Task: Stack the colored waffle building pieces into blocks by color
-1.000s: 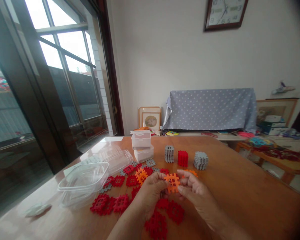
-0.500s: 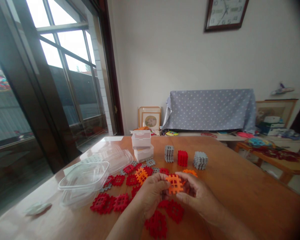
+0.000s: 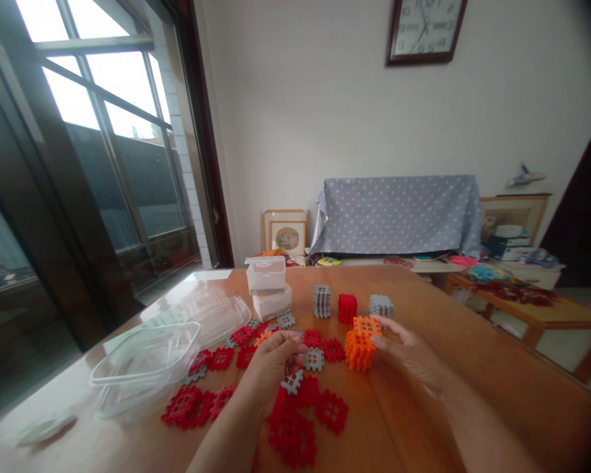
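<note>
My right hand (image 3: 406, 348) grips an orange notched square piece (image 3: 367, 325) between thumb and fingers, at the top of an orange stack (image 3: 359, 351). Over the loose pieces is my left hand (image 3: 276, 358), its fingers curled close to a grey piece (image 3: 314, 359); what they hold, if anything, is hidden. Another grey piece (image 3: 292, 382) lies just below those fingers. Red pieces (image 3: 331, 411) are scattered around and in front of the left hand. Behind the orange stack stand a grey stack (image 3: 322, 301), a red stack (image 3: 347, 308) and a second grey stack (image 3: 381, 305).
Clear plastic containers (image 3: 145, 361) and lids (image 3: 221, 315) occupy the table's left side. Two white boxes (image 3: 266, 274) are stacked near the far edge. A crumpled white packet (image 3: 44, 429) lies at the near left. Beyond the table is a cloth-covered object (image 3: 398, 213).
My hands have moved apart. The right hand carried the orange piece right to the orange stack, now in plain view; the left moved toward the loose grey pieces. The camera view has shifted slightly right.
</note>
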Tool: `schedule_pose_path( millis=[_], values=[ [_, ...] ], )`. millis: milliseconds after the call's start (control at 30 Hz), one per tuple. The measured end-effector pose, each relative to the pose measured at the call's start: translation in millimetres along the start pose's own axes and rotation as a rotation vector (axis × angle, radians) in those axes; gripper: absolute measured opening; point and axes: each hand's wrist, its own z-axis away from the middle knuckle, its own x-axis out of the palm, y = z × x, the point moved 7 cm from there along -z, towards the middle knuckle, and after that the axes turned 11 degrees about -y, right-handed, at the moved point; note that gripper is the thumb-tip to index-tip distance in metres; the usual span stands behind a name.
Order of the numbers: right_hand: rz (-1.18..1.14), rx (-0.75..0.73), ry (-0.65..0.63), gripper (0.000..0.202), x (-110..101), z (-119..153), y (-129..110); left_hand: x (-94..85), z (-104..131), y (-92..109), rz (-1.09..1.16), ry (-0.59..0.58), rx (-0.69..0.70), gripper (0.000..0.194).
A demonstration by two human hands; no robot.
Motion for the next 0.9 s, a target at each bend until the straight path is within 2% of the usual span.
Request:
schedule_pose_path(
  millis=[133,400,667,900],
  values=[
    [-0.047,0.078,-0.083,0.071,7,0,10,-7.4,-3,-1,-0.008,0.013,0.002,0.038],
    [-0.046,0.051,-0.123,0.068,15,9,-9,-8.7,-2,3,-0.004,0.011,0.014,0.035],
    [0.017,0.104,-0.15,0.077,10,-4,20,-9.7,-1,4,-0.004,0.021,0.015,0.036],
    [0.023,0.104,-0.158,0.076,10,-3,22,-13.3,-2,4,0.003,0.038,0.019,0.038]
  ],
)
